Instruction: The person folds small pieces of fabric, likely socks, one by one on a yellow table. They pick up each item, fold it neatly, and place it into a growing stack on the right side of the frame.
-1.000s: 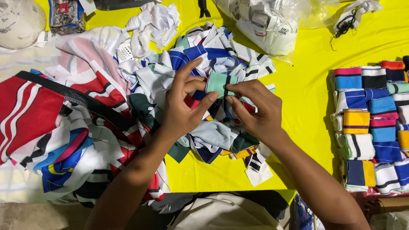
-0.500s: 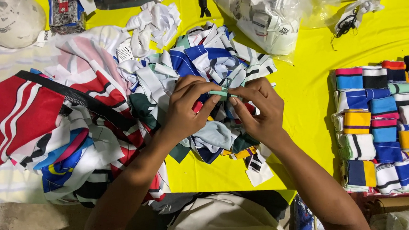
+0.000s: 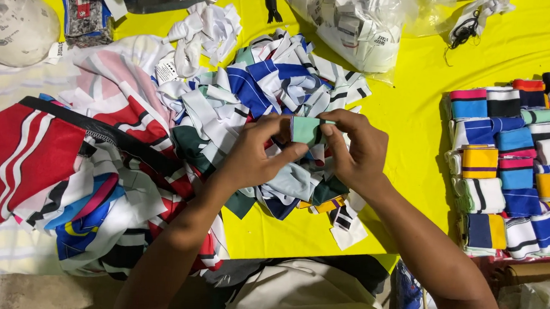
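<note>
The yellow worktop (image 3: 411, 118) is carrying a loose heap of fabric strips (image 3: 272, 97); above it the left hand (image 3: 259, 157) and right hand (image 3: 358, 153) are pinching a small mint-green folded strip (image 3: 305, 129), both grips closed on it. It looks light, soft and limp, best held at its folded edges.

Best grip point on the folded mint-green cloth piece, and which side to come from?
Pinch the mint-green piece at its two short ends, coming in from left and right above the cloth pile. It is a small flat fold held up between left hand and right hand, so probably only the ends are free.
</note>
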